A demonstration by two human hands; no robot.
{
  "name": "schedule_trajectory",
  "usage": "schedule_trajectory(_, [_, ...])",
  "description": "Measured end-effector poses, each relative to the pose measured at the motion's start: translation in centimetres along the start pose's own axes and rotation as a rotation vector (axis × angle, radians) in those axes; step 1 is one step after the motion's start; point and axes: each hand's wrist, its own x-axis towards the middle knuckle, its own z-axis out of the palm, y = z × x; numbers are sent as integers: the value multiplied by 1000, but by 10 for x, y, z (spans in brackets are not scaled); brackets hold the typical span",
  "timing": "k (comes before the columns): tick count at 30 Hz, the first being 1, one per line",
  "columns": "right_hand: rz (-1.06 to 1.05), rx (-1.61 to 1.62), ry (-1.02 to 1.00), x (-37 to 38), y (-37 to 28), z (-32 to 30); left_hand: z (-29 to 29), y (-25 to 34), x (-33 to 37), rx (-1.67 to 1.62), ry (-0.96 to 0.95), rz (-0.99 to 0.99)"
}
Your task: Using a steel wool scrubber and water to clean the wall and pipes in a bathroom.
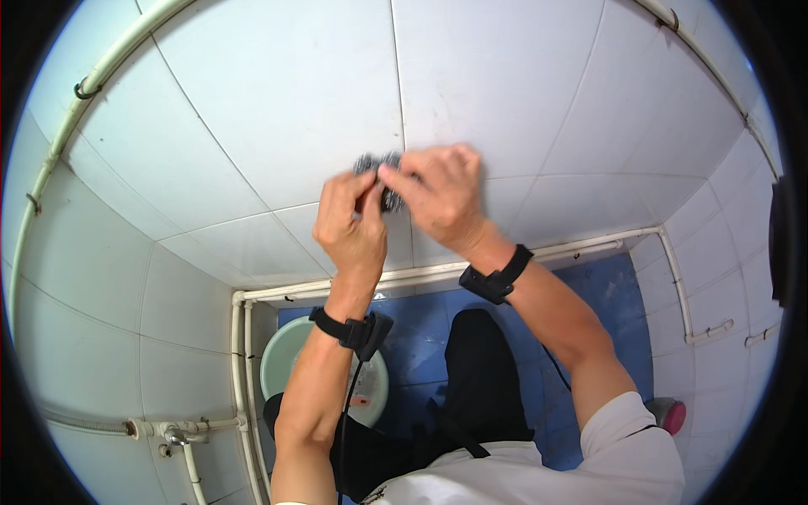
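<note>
A dark grey, curly steel wool scourer (391,200) is pinched between my two hands in front of the white tiled wall (295,101). My left hand (349,215) grips its left side, thumb and fingers closed. On its other side my right hand (442,189) holds it with the thumb toward the middle, the fingers a little blurred. Part of the scourer is covered by my fingers. Whether it touches the tiles I cannot tell. Each wrist wears a black strap with a small box.
A pale green basin (284,358) stands on the blue floor (581,311) at the lower left, with a clear item inside. White pipes (404,276) run along the wall's foot and up both sides. A tap (178,435) sits lower left. A pink-and-grey object (671,416) lies lower right.
</note>
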Motion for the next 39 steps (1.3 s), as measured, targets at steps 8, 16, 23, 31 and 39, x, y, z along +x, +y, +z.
schedule_trajectory(8, [30,-209,195,8,13,-7,24,8,25,45,55,198])
schedule_trajectory(16, [-16,-237,197,51,10,-6,14,22,63,9,95,152])
schedule_trajectory(23, [-28,-147,111,30,-27,39,-18,-15,-1,222,137,13])
schedule_trajectory(31, [-222,-24,98,129,-75,115,-88,-61,70,248,281,17])
schedule_trajectory(39, [-373,32,-108,61,-92,157,-113,-102,0,229,292,-175])
